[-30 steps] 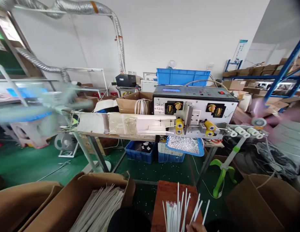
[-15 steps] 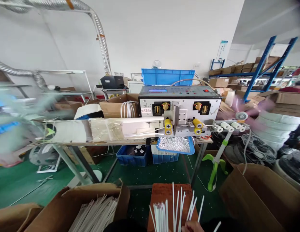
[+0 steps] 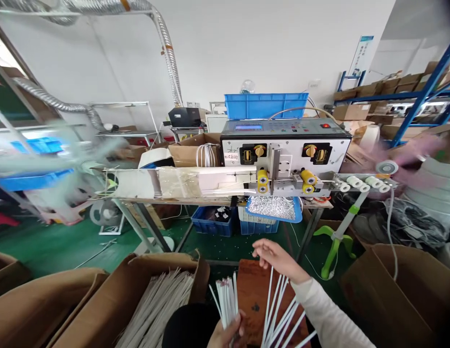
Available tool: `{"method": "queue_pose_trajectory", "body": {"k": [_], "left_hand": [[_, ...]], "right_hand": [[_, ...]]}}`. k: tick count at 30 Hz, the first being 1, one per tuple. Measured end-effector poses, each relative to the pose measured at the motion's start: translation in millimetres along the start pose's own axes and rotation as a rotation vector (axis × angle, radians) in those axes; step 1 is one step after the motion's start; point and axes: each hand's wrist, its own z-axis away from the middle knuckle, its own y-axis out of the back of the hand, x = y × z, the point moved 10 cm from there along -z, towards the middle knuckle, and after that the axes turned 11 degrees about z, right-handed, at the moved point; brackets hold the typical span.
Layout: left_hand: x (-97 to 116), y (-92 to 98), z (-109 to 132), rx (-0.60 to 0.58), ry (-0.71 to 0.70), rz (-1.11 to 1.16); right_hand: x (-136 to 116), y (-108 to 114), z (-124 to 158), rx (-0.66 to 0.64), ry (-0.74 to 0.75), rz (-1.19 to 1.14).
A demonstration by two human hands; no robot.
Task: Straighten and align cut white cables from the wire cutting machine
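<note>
My left hand is closed around an upright bundle of cut white wires at the bottom middle, its tips reddish. Higher and to the right, my right hand hovers over the brown wooden board, fingers loosely bent and apart, with nothing seen in them. Below that hand and its pale sleeve, loose white wires fan out across the board; their lower ends run out of view. A cardboard box on the left holds many more white wires.
Ahead stands a wire-cutting machine with yellow rollers on a bench. A blue tray of white scraps hangs below it. A green-legged stand and an open cardboard box are on the right. Blurred fan-like shapes show at both sides.
My right hand has risen from the loose wires at the bottom edge. My left hand has come into view around the bundle. The loose wires lean more to the right, and the view has shifted.
</note>
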Motion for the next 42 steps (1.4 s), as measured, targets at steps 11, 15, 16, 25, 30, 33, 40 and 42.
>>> {"method": "queue_pose_trajectory", "body": {"k": [11,15,16,25,30,33,40,42], "left_hand": [[4.4,-10.1,9.8,-0.031,-0.061,-0.016],[16.1,-16.9,15.3,-0.021,-0.118,-0.016],[17.8,-18.2,16.8,-0.018,-0.127,-0.011],[16.9,-22.2,26.1,0.011,-0.108,0.017],[15.6,-22.4,25.3,0.009,-0.105,0.032],[15.1,-22.6,25.2,0.003,-0.106,0.025],[16.0,-19.6,25.4,0.007,-0.111,0.040],[16.3,-18.4,25.4,0.016,-0.114,0.045]], "right_hand": [[-57.3,19.5,-97.8,0.378,-0.014,-0.612],[-59.2,18.3,-117.6,0.451,-0.024,-0.686],[-58.5,17.7,-120.8,0.470,-0.026,-0.701],[-55.9,17.4,-132.9,0.548,-0.021,-0.730],[-58.8,18.5,-132.4,0.548,-0.005,-0.727],[-58.9,18.0,-132.6,0.552,-0.003,-0.732],[-56.6,16.0,-136.0,0.584,-0.018,-0.773],[-57.7,15.6,-137.1,0.591,-0.017,-0.762]]}}
